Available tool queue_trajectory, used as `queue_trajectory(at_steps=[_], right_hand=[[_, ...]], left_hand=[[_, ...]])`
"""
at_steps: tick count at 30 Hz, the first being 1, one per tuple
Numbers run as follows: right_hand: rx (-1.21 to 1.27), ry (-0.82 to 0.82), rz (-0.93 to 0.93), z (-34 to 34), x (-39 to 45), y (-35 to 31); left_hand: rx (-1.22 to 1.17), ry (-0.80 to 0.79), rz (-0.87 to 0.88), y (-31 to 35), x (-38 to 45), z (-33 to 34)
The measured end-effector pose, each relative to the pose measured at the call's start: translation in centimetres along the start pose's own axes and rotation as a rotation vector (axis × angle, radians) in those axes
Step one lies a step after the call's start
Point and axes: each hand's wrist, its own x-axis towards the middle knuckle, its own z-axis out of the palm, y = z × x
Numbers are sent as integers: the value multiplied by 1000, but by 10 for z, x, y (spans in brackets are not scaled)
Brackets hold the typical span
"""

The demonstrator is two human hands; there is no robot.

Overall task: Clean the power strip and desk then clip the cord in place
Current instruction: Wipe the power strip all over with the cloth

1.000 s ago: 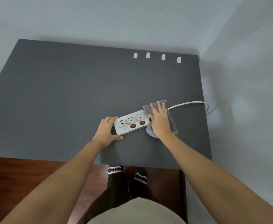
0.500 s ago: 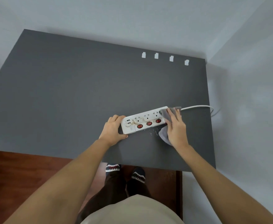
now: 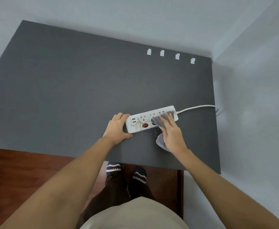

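A white power strip [image 3: 140,122] with red switches and brownish stains lies on the dark grey desk [image 3: 69,96], near its front right. My left hand [image 3: 118,128] grips the strip's left end. My right hand [image 3: 172,134] presses a grey cloth [image 3: 160,123] flat onto the strip's right half, covering two of the switches. The cloth's lower part hangs onto the desk. Small crumbs [image 3: 152,133] lie on the desk just in front of the strip. The white cord [image 3: 198,107] runs from the strip's right end over the desk's right edge.
Several white cord clips [image 3: 161,53] stand in a row near the desk's back right edge. White walls close in behind and to the right. Wooden floor and my feet in patterned slippers [image 3: 114,167] show below the front edge.
My right hand has slid the cloth left along the strip, from its right end onto the middle, covering two switches. The left hand has kept its hold.
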Motion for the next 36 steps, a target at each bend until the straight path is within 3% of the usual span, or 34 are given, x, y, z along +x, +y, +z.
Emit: queue_trajectory(at_steps=[2,4,7,11,16,18,23,25,28,31,32,34,36], right_hand=[[-12,28,64,8,24,-14],[-31,-63,28,27,35,-30],[-110,-149,-124,57,17,-44],[-94,-143,-334,36,-20,-32],[-54,-44,-78,19,0,-17],[-92,-66,-67,33,19,-31],[-133,-255,-314,65,10,-44],[-107,-243,-366,48,-7,-23],[-56,-132,-226,13,-14,14],[-45,-40,31,20,6,-2],[-31,-65,17,29,10,-19],[-43,-188,-202,46,5,-42],[-89,-229,-368,48,-6,-29]], left_hand=[[-2,6,3,0,-1,1],[4,6,1,0,-1,1],[-5,7,1,0,-2,0],[-7,19,20,0,-2,1],[-38,3,11,-1,-3,-1],[-55,3,10,-1,-3,-1],[-92,31,21,-5,-2,1],[-113,30,8,-6,-2,2],[-124,26,0,-4,-2,2],[-105,34,0,-2,-3,4],[-101,38,-4,-3,-3,4],[-100,43,10,-4,-4,5],[-90,45,42,-2,-5,4]])
